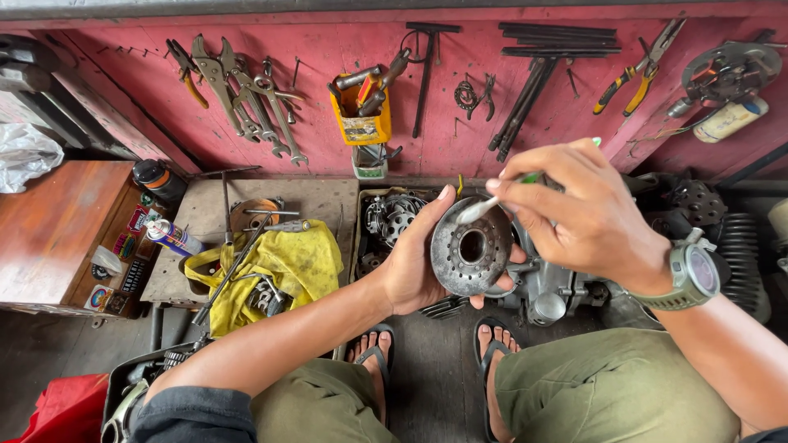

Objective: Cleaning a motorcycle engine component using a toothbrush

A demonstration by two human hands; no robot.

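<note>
With my left hand [414, 262] cupping the round metal disc [471, 247] above my knees, fingers wrapped round its rim, my right hand [587, 215] pinches the small brush [484, 207]; I should brush lightly, keeping the disc steady.

Wrenches and pliers [246, 90] hung on the red wall [328, 139], beside a yellow tool holder [361, 123]. A yellow rag [287, 262] lay crumpled over parts on the floor board, a spray can [174, 238] just left of it, near a wooden cabinet [57, 230].
</note>
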